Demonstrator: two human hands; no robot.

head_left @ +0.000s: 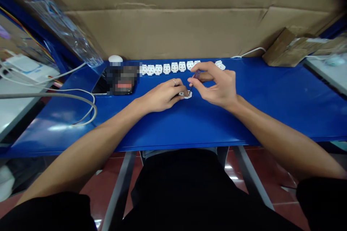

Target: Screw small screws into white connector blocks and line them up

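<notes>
My left hand (169, 95), a ring on one finger, pinches a small white plastic part (187, 95) against the blue tabletop (179, 130). In my right hand (218, 85) is a small screwdriver (197, 74) with a dark purple handle, gripped between thumb and fingers. Its thin shaft slants down to the white part, and the tip appears to touch it. Behind my hands runs a row of similar white plastic parts (166, 68), the right end partly covered by my right hand. One more white part (220, 65) sits apart, just beyond my right knuckles.
At the left lie a dark phone (127, 79) and a white rounded object (115, 59). A clear plastic bottle (65, 25) leans there too. Looped cables (93, 106) cross the left side. A cardboard wall (168, 32) closes the back; a cardboard box (282, 48) stands back right.
</notes>
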